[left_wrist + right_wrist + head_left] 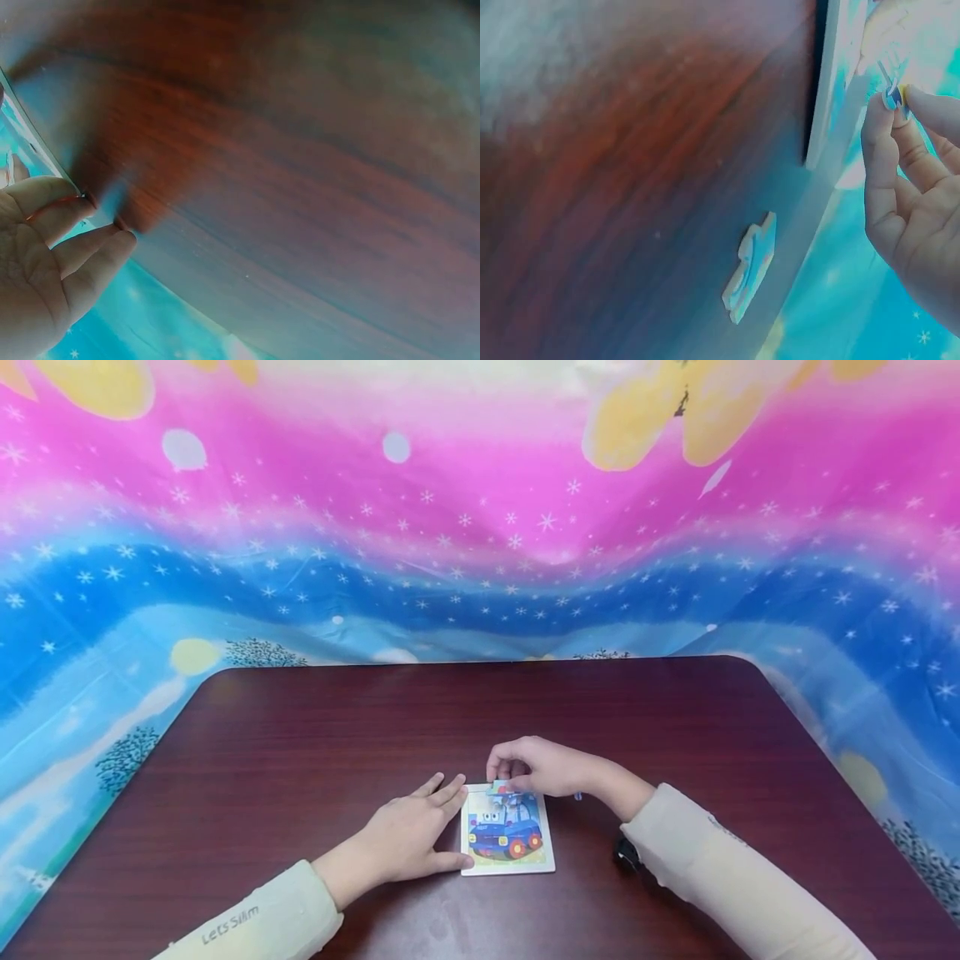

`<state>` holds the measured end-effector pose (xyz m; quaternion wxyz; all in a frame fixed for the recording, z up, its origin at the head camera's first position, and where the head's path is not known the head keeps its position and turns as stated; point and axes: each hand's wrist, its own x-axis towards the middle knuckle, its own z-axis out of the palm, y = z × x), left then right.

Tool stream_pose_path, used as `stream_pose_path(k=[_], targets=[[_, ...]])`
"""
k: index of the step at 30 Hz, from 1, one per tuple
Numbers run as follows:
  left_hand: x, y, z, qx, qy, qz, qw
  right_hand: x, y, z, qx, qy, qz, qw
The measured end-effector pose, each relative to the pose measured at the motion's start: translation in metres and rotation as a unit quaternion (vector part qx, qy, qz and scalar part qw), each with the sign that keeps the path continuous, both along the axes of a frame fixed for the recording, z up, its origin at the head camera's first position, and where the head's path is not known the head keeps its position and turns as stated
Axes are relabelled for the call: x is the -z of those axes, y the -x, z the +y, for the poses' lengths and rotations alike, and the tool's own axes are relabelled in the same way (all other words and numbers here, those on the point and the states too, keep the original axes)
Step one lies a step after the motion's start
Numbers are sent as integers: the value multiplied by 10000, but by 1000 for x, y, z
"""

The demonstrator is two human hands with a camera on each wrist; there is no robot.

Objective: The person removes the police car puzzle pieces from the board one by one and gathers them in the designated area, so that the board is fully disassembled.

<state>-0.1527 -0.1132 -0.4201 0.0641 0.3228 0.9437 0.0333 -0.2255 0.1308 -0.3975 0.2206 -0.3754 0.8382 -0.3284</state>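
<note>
Pinching puzzle piece [498, 787] between thumb and fingers: right hand [546, 767]. Puzzle board [510, 872] just below grip; left hand [405, 835], fingers extended, touching its side. Loose piece [754, 268] wristward of grip. Puzzle piece likely light, stiff; best taken by edges.

Left grip [408, 835] touching car puzzle [501, 837] at left; right grip [546, 766] pinching piece [498, 788] at far edge.

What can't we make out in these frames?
Held piece: full outline and print; right hand covers part, head and right wrist views.
Puzzle: upper right corner, behind that hand, head view; cut off by left edge, left wrist view.
Black object: identity; partly under sleeve, head view.
</note>
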Motion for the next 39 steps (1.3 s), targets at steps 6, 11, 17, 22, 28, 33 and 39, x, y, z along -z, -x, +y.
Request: stream_pose_path(k=[6, 11, 17, 22, 28, 33, 39], targets=[[0, 0, 1, 0, 32, 17, 10000, -2, 1, 10, 138, 45, 63, 9999], [0, 0, 1, 43, 34, 43, 10000, 0, 1, 21, 238, 51, 132, 9996], [-1, 0, 0, 16, 24, 30, 10000, -1, -1, 35, 369, 93, 39, 9993], [-1, 0, 1, 46, -21, 43, 10000, -2, -4, 49, 573, 1, 28, 9984], [-1, -1, 1, 41, -17, 55, 10000, -1, -6, 68, 697, -26, 91, 9975], [0, -1, 1, 51, -15, 67, 10000, -1, -7, 85, 735, 74, 201, 9971], [1, 0, 1, 66, 4, 130, 9999, 0, -5, 103, 889, 49, 247, 9957]])
